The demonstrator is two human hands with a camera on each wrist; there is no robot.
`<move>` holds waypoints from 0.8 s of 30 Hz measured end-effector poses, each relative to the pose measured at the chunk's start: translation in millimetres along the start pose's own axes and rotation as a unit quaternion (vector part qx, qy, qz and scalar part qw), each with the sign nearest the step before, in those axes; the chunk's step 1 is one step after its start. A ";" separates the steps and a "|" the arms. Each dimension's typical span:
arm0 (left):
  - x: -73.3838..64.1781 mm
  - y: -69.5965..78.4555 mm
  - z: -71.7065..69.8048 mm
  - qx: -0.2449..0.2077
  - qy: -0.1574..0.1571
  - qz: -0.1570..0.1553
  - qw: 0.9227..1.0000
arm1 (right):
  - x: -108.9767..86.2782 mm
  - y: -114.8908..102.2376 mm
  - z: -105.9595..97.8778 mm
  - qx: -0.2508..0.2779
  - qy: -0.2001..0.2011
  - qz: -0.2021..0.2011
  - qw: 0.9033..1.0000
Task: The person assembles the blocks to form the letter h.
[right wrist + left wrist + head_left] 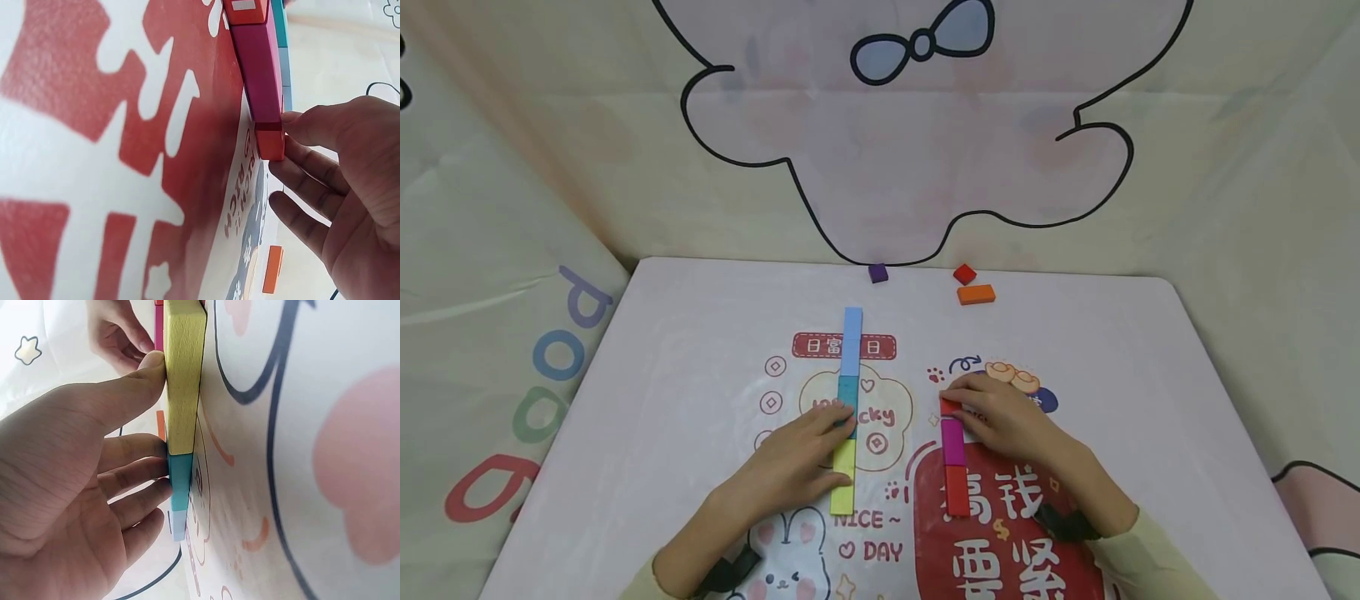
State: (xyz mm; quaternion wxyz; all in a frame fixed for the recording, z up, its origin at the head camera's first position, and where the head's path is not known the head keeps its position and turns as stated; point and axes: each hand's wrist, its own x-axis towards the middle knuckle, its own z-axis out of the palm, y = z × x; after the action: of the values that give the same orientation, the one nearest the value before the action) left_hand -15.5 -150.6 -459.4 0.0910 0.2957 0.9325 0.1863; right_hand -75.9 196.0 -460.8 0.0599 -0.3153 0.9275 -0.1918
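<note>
A straight row of flat blocks runs away from me in the head view: yellow [843,502], teal [180,481] and light blue [852,342]. My left hand [801,458] rests on this row with fairly straight fingers, thumb against the yellow block and fingertips along the teal one. To the right, a second row holds a near red block [957,492], a magenta block [952,442] and a far red block [270,145]. My right hand [1011,414] pinches that far red block, which meets the magenta block's end; the hand partly covers it in the head view.
Near the table's back edge lie a purple block [877,273], a small red block [965,273] and an orange block [976,294]. The white table [700,333] carries printed drawings and lettering. A patterned curtain [880,167] hangs behind it.
</note>
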 end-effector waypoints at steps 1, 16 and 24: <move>0.0 -0.1 0.0 0.001 -0.001 0.000 1.000 | 0.0 -0.2 0.6 0.001 0.001 -0.001 1.000; 0.1 0.2 -1.0 -0.002 -0.003 -0.005 1.000 | -3.0 -2.8 0.5 0.017 0.005 -0.006 1.000; -0.4 1.2 -0.8 -0.008 -0.004 -0.007 1.000 | -6.7 -5.7 -0.2 0.015 0.001 -0.005 1.000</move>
State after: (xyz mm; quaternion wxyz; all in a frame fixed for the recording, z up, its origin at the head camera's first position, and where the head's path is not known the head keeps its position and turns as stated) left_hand -14.7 -150.1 -458.1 0.0980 0.2892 0.9327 0.1919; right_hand -67.5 196.0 -458.4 0.0626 -0.3185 0.9232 -0.2059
